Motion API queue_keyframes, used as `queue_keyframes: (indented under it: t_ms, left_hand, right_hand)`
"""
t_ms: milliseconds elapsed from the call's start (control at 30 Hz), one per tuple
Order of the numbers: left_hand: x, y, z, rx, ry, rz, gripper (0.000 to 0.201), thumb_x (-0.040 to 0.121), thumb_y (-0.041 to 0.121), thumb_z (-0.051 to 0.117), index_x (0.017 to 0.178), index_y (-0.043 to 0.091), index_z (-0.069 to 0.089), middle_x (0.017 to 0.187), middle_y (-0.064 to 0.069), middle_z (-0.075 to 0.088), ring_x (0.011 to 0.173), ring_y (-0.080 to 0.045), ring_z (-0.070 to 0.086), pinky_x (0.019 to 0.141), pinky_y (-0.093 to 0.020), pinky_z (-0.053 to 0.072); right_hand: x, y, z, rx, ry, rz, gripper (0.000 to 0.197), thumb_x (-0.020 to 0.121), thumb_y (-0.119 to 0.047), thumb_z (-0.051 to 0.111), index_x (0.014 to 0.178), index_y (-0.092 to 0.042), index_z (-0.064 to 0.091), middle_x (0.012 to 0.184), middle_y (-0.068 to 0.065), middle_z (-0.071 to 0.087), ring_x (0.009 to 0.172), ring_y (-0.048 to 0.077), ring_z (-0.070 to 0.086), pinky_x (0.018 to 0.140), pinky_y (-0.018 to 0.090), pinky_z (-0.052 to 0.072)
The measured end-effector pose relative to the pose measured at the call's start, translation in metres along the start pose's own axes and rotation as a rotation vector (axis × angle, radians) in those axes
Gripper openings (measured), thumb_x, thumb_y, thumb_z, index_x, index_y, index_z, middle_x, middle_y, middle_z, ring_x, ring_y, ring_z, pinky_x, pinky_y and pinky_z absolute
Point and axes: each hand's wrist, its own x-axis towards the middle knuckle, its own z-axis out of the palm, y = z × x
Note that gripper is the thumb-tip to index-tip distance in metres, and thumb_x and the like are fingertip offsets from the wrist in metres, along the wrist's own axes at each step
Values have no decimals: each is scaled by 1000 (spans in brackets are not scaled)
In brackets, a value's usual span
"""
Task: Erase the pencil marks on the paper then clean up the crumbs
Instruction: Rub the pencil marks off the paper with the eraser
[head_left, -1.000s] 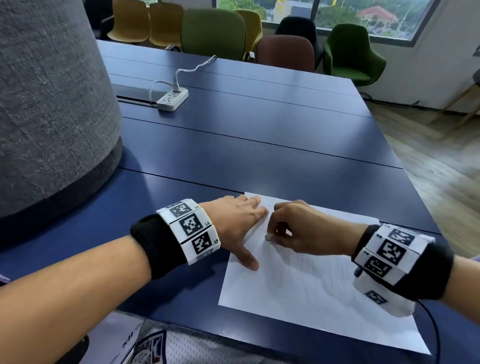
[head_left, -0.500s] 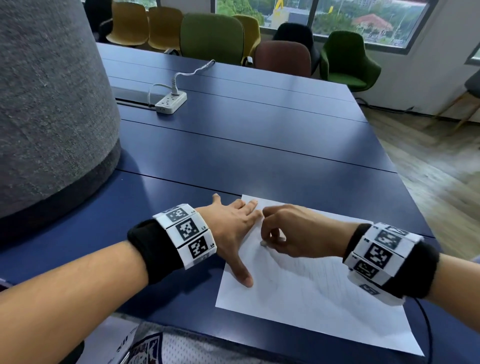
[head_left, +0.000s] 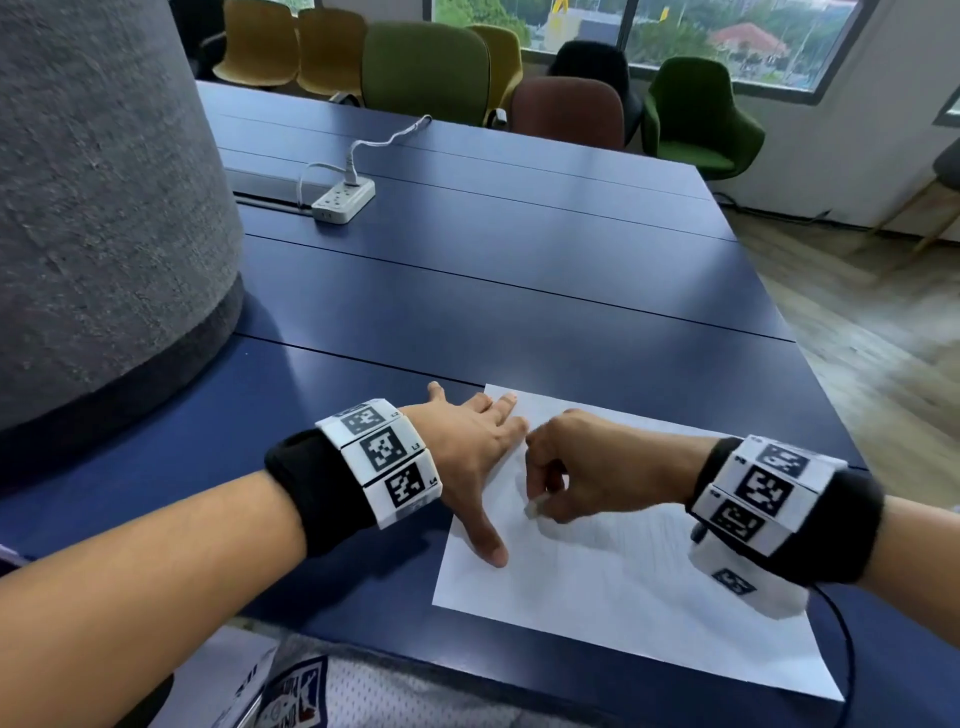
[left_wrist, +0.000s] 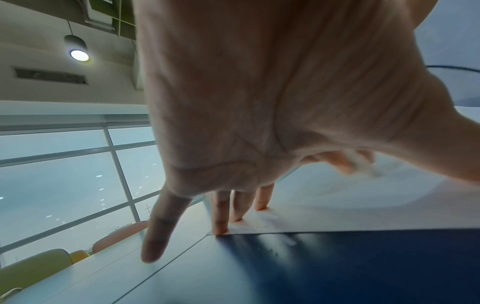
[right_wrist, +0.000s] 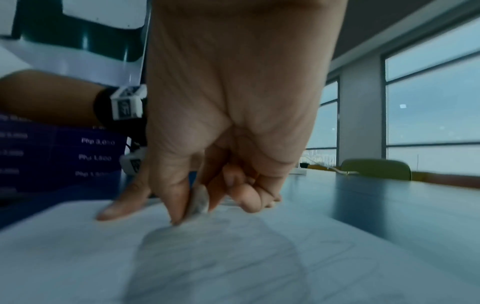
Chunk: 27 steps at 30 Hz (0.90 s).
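Two hands on a sheet of paper, one pinning it, one pinching an eraser.

The paper (head_left: 613, 587) lies at the near edge of the blue table (head_left: 519, 291), faint pencil marks (head_left: 623, 540) across it. The left hand (head_left: 467, 457) lies flat, fingers (left_wrist: 221, 214) straight and spread, thumb and fingertips pressing the sheet's left part and far left corner. Just right of it, the right hand (head_left: 587, 473) curls knuckles-up, thumb and fingers pinching a small eraser (right_wrist: 198, 202) against the paper. Farther off sit a white power strip (head_left: 343, 200) and chairs (head_left: 426, 73).
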Motion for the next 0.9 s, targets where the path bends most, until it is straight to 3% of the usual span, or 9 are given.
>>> queue_keyframes:
  t_ms: [67, 200, 300, 367, 500, 633, 733, 800, 900]
  left_hand:
    - [0, -1, 0, -8, -2, -2, 140, 55, 79, 72, 155, 21, -6, 163, -4, -14, 149, -22, -8, 112, -68, -3]
    - [0, 0, 0, 6, -20, -9, 139, 56, 80, 71, 155, 21, -5, 163, -4, -15, 149, -23, -10, 112, -70, -1]
    - [0, 0, 0, 11, -19, -12, 139, 56, 80, 71, 155, 21, -6, 163, -3, -15, 150, -23, -8, 112, -69, 0]
    - [0, 1, 0, 8, -15, -11, 139, 56, 80, 71, 155, 21, -6, 163, -3, -15, 150, -22, -8, 113, -69, -1]
    - [-1, 1, -1, 17, -27, -13, 139, 57, 80, 71, 156, 20, -6, 163, -4, -16, 150, -23, -9, 112, -69, 0]
    - [0, 1, 0, 14, -28, -22, 141, 56, 81, 70, 155, 21, -10, 162, -2, -18, 149, -22, -11, 113, -69, 0]
    - [-1, 1, 0, -1, -33, -21, 141, 57, 80, 70, 155, 20, -12, 162, -1, -19, 149, -21, -13, 112, -69, 1]
    - [-1, 0, 0, -2, -39, -21, 142, 58, 80, 70, 155, 18, -13, 162, -1, -20, 149, -21, -14, 113, -69, 1]
    - [-1, -1, 2, -11, -32, -25, 144, 57, 80, 70, 154, 16, -14, 162, 1, -20, 149, -19, -14, 113, -67, 0]
  right_hand:
    - [0, 1, 1, 8, 51, -1, 7, 79, -22, 75, 81, -16, 71, 80, -4, 70, 68, 10, 59, 65, 22, 50]
    - [-9, -10, 8, 58, -172, -34, 11, 77, -18, 78, 87, -15, 74, 82, -2, 72, 68, 11, 61, 64, 19, 50]
    - [0, -1, 3, 44, -16, 24, 12, 79, -24, 78, 86, -15, 74, 82, -3, 70, 65, 7, 58, 62, 16, 48]
    - [-1, 1, 4, 63, 3, 34, 11, 79, -24, 77, 85, -16, 73, 81, -2, 70, 65, 7, 57, 62, 18, 48]
    - [-10, -5, 7, 94, -183, 10, 11, 78, -25, 80, 85, -18, 74, 80, -3, 71, 62, 5, 56, 60, 14, 44]
    - [-4, 5, 4, 97, -1, 55, 10, 80, -27, 78, 82, -18, 73, 76, -7, 69, 60, 3, 54, 58, 12, 42]
    - [-14, -2, 9, 161, -146, 16, 10, 80, -24, 79, 83, -16, 74, 78, -1, 71, 59, 4, 54, 58, 12, 43]
    - [-15, -4, 9, 169, -198, 24, 11, 80, -24, 79, 83, -14, 74, 73, -5, 69, 56, 2, 53, 56, 11, 42]
    - [2, 7, -2, 126, -30, 89, 11, 79, -23, 79, 80, -14, 74, 66, -10, 64, 51, -2, 52, 54, 11, 41]
